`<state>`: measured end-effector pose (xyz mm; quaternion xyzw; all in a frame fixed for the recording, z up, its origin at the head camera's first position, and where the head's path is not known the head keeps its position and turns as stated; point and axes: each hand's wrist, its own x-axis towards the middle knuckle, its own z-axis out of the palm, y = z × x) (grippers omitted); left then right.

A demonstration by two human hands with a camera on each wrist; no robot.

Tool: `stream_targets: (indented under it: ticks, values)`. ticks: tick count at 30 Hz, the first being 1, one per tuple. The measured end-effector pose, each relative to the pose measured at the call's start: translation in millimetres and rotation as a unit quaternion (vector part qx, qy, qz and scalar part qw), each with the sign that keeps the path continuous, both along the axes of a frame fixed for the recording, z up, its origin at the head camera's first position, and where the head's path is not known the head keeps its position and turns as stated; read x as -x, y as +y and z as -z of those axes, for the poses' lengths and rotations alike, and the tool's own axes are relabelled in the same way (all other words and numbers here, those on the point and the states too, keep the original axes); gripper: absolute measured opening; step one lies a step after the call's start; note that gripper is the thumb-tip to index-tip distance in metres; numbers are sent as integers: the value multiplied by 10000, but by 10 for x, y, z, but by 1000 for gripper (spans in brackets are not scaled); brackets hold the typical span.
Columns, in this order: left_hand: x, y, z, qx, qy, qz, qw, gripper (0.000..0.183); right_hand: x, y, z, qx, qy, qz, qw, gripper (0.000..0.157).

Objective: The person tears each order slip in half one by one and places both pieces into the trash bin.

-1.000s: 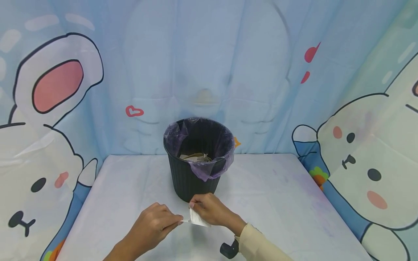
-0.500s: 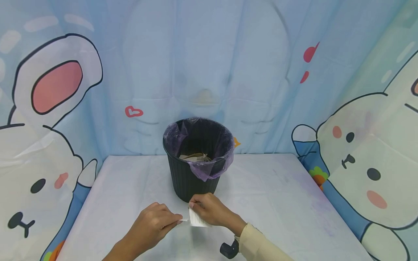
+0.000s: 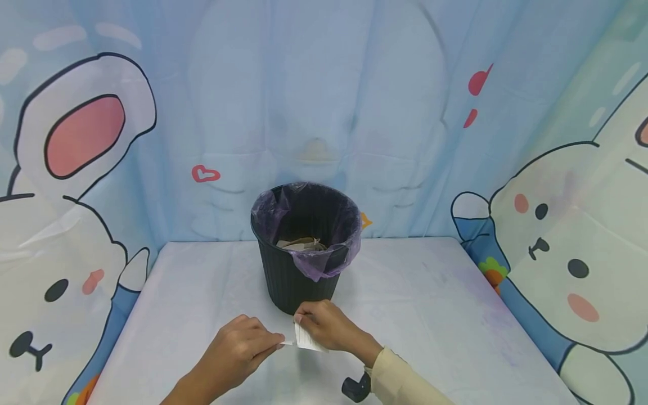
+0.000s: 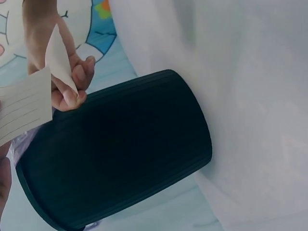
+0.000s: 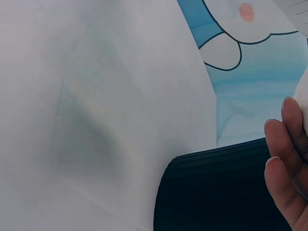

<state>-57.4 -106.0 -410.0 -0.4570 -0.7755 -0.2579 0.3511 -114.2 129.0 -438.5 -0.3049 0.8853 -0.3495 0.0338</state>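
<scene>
My left hand (image 3: 238, 346) pinches a white lined paper piece (image 4: 26, 108), which looks edge-on and thin in the head view. Just to its right, my right hand (image 3: 326, 326) pinches another paper piece (image 3: 307, 340) with faint lines. In the head view a narrow gap parts the two pieces. The left wrist view shows the right hand's piece (image 4: 58, 60) as a pointed, plain white face. Fingers (image 5: 276, 139) of my right hand stand curled in the right wrist view, and the paper there is mostly cut off. Both hands are in front of a black bin (image 3: 296, 284).
A purple plastic liner (image 3: 324, 264) hangs over the bin's rim. Inside lie pale and brown scraps (image 3: 301, 244). The bin stands on a white-covered table (image 3: 415, 315), before a blue cartoon-printed curtain (image 3: 314, 84). A black device (image 3: 356, 388) is by my right sleeve.
Both hands keep almost the same place and hold. The paper in my right hand tilts slightly back and forth. The head view shifts a little.
</scene>
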Motion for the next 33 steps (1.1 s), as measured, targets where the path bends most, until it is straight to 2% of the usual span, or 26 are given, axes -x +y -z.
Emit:
stream_targets:
  ticks: [6, 11, 15, 19, 23, 27, 30, 33]
  values:
    - [10, 11, -6, 64, -50, -35, 10000, 20, -12, 11, 0, 41, 48, 36, 10000, 14]
    - [27, 26, -38, -43, 67, 14, 10000, 6, -6, 59, 4, 34, 19, 152, 9999, 15]
    - [64, 46, -121, -415, 210, 3, 9989, 29, -5, 120, -2, 84, 101, 342, 9993, 15]
    - [152, 43, -277, -906, 430, -38, 9950, 30, -31, 146, -89, 329, 320, 263, 9986, 16]
    - [288, 18, -480, -1219, 652, -141, 9903, 30, -74, 147, -321, 677, 807, -162, 9943, 15]
    - [430, -8, -672, -1364, 730, -340, 9874, 32, -79, 170, -668, 1106, 1519, -576, 9805, 11]
    - [515, -18, -778, -1314, 680, -469, 9879, 27, -45, 199, -951, 1381, 1918, -611, 9697, 10]
    - [584, -10, -857, -1328, 575, -558, 9879, 19, 12, 231, -1215, 1529, 2199, -435, 9625, 11]
